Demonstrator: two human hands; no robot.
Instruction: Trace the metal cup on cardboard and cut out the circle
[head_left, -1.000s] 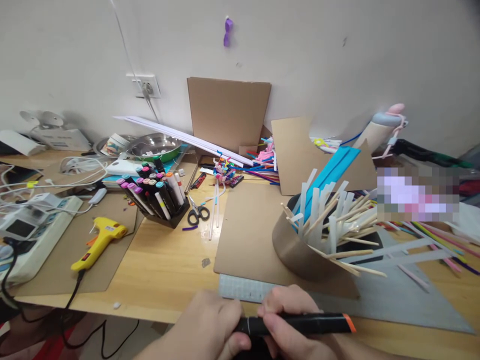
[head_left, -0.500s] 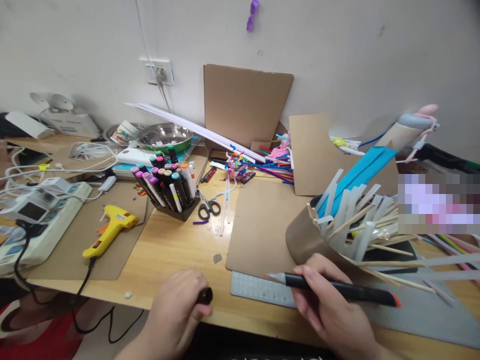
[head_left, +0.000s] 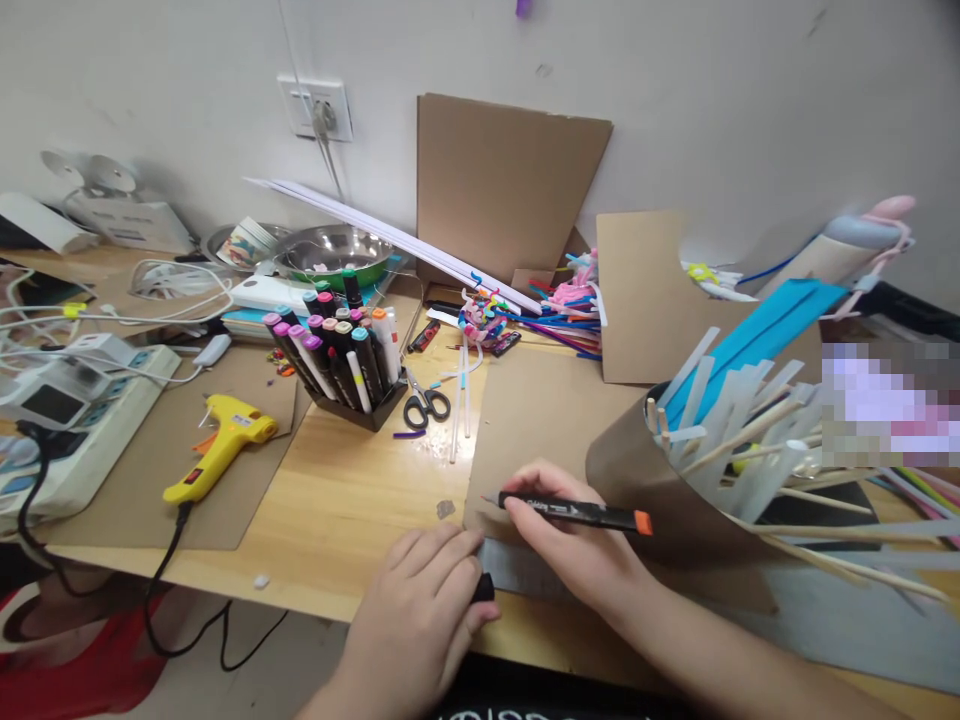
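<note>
My right hand point(head_left: 570, 530) grips a black marker point(head_left: 577, 510) with an orange end, its uncapped tip pointing left just over a sheet of cardboard point(head_left: 540, 410). Whether the tip touches the cardboard, I cannot tell. Closed around a small black marker cap point(head_left: 484, 587), my left hand point(head_left: 424, 600) rests by the table's front edge, at the cardboard's near left corner. A grey ruler point(head_left: 514, 568) lies along the cardboard's near side, partly hidden under my right hand.
A holder of markers point(head_left: 360, 400) stands beyond my left hand, with black scissors point(head_left: 427, 398) beside it. Further left lie a yellow glue gun point(head_left: 225, 445) and a power strip point(head_left: 97, 430). To the right, a brown container point(head_left: 637, 470) bristles with sticks, some jutting right.
My right hand has brought the marker forward and left, over the cardboard. My left hand, with the cap, has shifted right towards the cardboard's corner. The view has turned slightly.
</note>
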